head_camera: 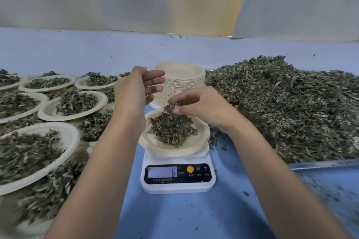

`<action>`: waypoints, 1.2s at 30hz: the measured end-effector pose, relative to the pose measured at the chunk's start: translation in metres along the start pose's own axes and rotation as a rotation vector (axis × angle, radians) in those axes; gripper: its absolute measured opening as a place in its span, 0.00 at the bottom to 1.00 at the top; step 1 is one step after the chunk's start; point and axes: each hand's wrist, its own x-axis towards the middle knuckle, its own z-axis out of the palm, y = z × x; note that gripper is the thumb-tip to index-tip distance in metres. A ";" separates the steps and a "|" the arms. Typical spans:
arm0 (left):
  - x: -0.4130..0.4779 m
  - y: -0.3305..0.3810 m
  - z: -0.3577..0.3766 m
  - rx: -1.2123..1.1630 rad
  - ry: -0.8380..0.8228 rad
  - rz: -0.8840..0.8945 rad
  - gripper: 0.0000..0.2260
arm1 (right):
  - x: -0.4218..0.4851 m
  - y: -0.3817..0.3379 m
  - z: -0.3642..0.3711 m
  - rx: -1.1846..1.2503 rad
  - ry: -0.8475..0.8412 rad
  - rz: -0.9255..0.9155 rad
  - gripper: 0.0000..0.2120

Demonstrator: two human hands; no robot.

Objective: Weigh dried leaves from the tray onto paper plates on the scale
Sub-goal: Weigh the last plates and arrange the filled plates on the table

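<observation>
Forearms point(101, 170) frame the scale point(177, 178), reading 6 under a paper plate point(174, 149) of dried leaves point(171, 128). My right hand point(196, 106) pinches a few leaves over it; my left hand point(136, 85) hovers spread, empty. Topping-up step, I judge: next, sprinkle sparingly.

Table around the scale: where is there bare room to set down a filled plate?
Bare blue table in front of the scale; also the far strip behind the plate stack. Crowded: filled plates on the left, leaf pile on the right.
</observation>
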 end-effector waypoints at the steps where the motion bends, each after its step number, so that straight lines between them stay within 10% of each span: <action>1: 0.000 0.000 0.000 0.001 0.000 0.000 0.17 | -0.001 -0.001 0.000 -0.025 -0.031 -0.002 0.10; 10: -0.006 -0.002 0.008 0.009 -0.021 -0.002 0.17 | 0.010 0.022 -0.016 0.145 0.248 0.044 0.10; 14: -0.008 -0.007 0.021 0.025 -0.064 -0.019 0.17 | 0.018 0.059 -0.038 -0.261 0.498 0.214 0.14; 22: -0.004 -0.013 0.055 0.035 -0.134 -0.011 0.17 | 0.033 0.129 -0.067 -0.684 0.124 0.556 0.26; 36: 0.003 -0.023 0.058 0.068 -0.161 0.001 0.17 | 0.049 0.140 -0.063 -0.816 0.046 0.331 0.13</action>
